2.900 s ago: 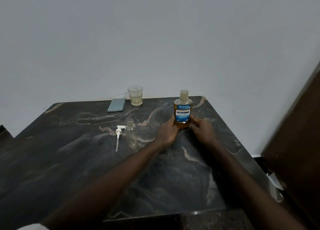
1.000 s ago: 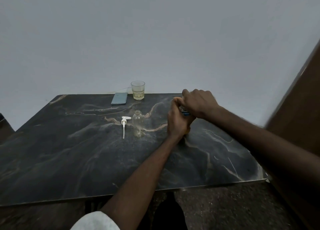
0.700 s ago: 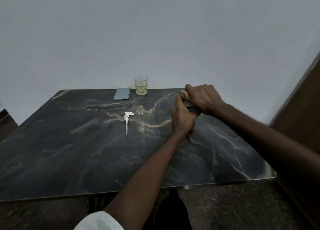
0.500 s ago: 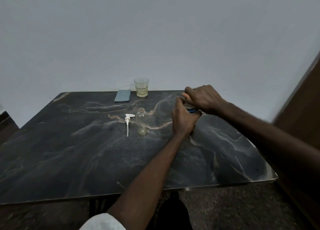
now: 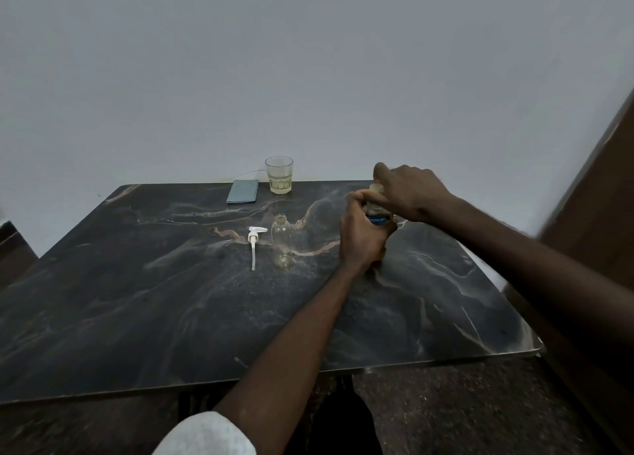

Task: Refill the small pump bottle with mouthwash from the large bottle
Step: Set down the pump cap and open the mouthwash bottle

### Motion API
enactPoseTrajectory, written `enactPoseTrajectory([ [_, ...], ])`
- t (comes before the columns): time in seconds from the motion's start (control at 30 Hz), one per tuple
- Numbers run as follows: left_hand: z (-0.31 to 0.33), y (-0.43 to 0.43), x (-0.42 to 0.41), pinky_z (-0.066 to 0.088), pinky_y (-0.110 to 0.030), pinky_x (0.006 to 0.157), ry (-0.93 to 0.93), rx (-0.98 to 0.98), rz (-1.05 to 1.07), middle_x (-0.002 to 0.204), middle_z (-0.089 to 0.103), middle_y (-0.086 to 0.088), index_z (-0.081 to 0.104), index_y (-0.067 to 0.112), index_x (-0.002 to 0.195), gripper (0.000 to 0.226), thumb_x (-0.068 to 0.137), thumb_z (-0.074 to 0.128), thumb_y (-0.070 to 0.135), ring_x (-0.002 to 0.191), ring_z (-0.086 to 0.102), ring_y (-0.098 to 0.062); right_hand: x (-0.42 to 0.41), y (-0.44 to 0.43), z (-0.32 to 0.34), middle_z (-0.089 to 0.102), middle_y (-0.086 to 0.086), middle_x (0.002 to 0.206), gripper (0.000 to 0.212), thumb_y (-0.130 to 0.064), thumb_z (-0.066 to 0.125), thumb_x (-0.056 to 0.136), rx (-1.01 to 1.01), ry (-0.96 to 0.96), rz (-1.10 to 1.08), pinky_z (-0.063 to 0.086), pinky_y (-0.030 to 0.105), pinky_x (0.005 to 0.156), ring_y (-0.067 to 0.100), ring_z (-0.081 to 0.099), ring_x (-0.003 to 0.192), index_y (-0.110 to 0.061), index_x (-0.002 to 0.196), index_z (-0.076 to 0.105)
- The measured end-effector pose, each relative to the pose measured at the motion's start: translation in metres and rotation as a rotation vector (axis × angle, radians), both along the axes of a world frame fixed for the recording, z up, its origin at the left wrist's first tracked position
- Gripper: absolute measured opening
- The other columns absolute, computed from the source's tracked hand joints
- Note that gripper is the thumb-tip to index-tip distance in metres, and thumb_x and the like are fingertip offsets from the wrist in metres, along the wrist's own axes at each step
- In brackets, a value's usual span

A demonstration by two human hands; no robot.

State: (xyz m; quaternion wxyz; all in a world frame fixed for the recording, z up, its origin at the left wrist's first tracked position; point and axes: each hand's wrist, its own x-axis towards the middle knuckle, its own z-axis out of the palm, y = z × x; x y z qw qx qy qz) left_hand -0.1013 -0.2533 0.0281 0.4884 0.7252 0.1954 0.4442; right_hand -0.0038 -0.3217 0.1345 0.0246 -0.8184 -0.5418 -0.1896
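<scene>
The person has both hands on the large bottle (image 5: 377, 218), which stands on the dark table (image 5: 171, 300). The left hand (image 5: 360, 238) is wrapped round the bottle's middle with its fingers curled tight. The right hand (image 5: 408, 190) comes over the top, fingers and thumb curled down on the cap (image 5: 374, 188) (only a pale bit of it peeks out). I think the cap is being twisted off, so no pouring has begun. The small pump bottle (image 5: 282, 241) stands open just to the left of the left hand, near it but not touching, and it looks empty. Its white pump (image 5: 254, 240) lies flat on the table, a little further left again. Past the hands, by the wall, are a glass (image 5: 279, 174) with some pale drink in it and a flat blue-grey thing (image 5: 242, 191). The big bottle looks like smooth plastic, so it could slip, and it may be heavy if it is full (the hands hide how full it is). Round the middle, where the left hand has it, seems the best place to hold it. The little bottle looks light and easy to knock over, and its mouth is narrow. I would hold it low round its body while pouring slowly.
</scene>
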Motion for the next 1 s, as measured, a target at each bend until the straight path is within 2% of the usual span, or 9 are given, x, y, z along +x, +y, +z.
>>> enactPoseTrajectory([
  [0.1,-0.001,0.002,0.000,0.057,-0.018,0.077,-0.010,-0.006,-0.015,0.114,0.068,0.006,0.050,0.023,0.126,0.068,0.074,0.093,0.027,0.097,0.066,-0.003,-0.010,0.004,0.002,0.065,0.009,0.103,0.042,-0.058,0.035,0.106,-0.029,0.072,0.036,0.037,0.039,0.065,0.028,0.053,0.077,-0.017,0.100,0.042],
  [0.23,-0.004,0.006,0.003,0.062,-0.033,0.079,0.024,-0.006,-0.010,0.111,0.069,0.004,0.047,0.025,0.120,0.065,0.074,0.092,0.031,0.097,0.070,-0.009,-0.011,-0.003,0.008,0.057,0.001,0.101,0.030,-0.048,0.035,0.108,-0.120,0.164,0.128,0.036,0.037,0.062,0.012,0.049,0.071,-0.020,0.104,0.041],
  [0.33,-0.003,0.005,0.001,0.061,-0.029,0.074,0.043,0.012,-0.002,0.108,0.067,0.004,0.045,0.026,0.114,0.058,0.077,0.090,0.029,0.093,0.068,-0.007,-0.010,-0.009,0.014,0.056,-0.001,0.109,0.021,-0.041,0.039,0.109,-0.174,0.203,0.183,0.041,0.038,0.070,0.013,0.050,0.079,-0.021,0.111,0.043],
  [0.47,-0.002,0.005,0.000,0.062,-0.033,0.076,0.055,0.023,0.006,0.110,0.066,0.004,0.045,0.026,0.114,0.058,0.078,0.089,0.035,0.094,0.067,-0.008,-0.005,-0.013,0.029,0.050,-0.005,0.123,0.028,-0.039,0.048,0.107,-0.272,0.250,0.266,0.042,0.037,0.081,0.018,0.052,0.101,-0.020,0.127,0.046],
  [0.6,0.000,0.004,-0.001,0.059,-0.026,0.075,0.064,0.021,-0.003,0.111,0.064,0.005,0.044,0.025,0.120,0.063,0.078,0.090,0.034,0.092,0.065,-0.005,0.003,-0.010,0.040,0.055,-0.004,0.112,0.045,-0.057,0.053,0.100,-0.187,0.279,0.136,0.044,0.038,0.080,0.023,0.056,0.099,-0.019,0.124,0.052],
  [0.7,-0.002,0.006,0.000,0.058,-0.024,0.072,0.077,0.017,-0.008,0.113,0.065,0.002,0.043,0.025,0.118,0.062,0.078,0.090,0.036,0.095,0.066,-0.008,0.005,-0.007,0.038,0.060,0.002,0.106,0.028,-0.040,0.062,0.100,-0.167,0.258,0.205,0.042,0.034,0.078,0.025,0.059,0.098,-0.014,0.111,0.062],
  [0.8,-0.002,0.006,0.000,0.053,-0.017,0.069,0.091,0.014,-0.014,0.112,0.062,0.005,0.043,0.025,0.117,0.062,0.078,0.090,0.035,0.094,0.064,-0.006,0.004,-0.007,0.047,0.062,0.005,0.116,0.026,-0.027,0.068,0.099,-0.228,0.286,0.251,0.045,0.032,0.085,0.023,0.062,0.101,-0.013,0.121,0.066],
  [0.9,0.000,0.004,-0.002,0.048,-0.013,0.068,0.103,0.000,-0.026,0.112,0.058,0.009,0.043,0.025,0.121,0.063,0.080,0.089,0.034,0.088,0.060,0.002,0.000,-0.007,0.057,0.063,-0.001,0.119,0.039,-0.042,0.068,0.097,-0.228,0.303,0.192,0.043,0.031,0.086,0.018,0.059,0.101,-0.018,0.128,0.063],
  [1.0,0.000,0.004,-0.002,0.046,-0.011,0.068,0.112,0.005,-0.025,0.111,0.058,0.010,0.043,0.026,0.120,0.062,0.080,0.089,0.034,0.086,0.058,0.005,-0.002,-0.004,0.058,0.065,-0.002,0.110,0.040,-0.048,0.070,0.094,-0.167,0.280,0.179,0.039,0.029,0.083,0.016,0.058,0.099,-0.017,0.119,0.068],
])
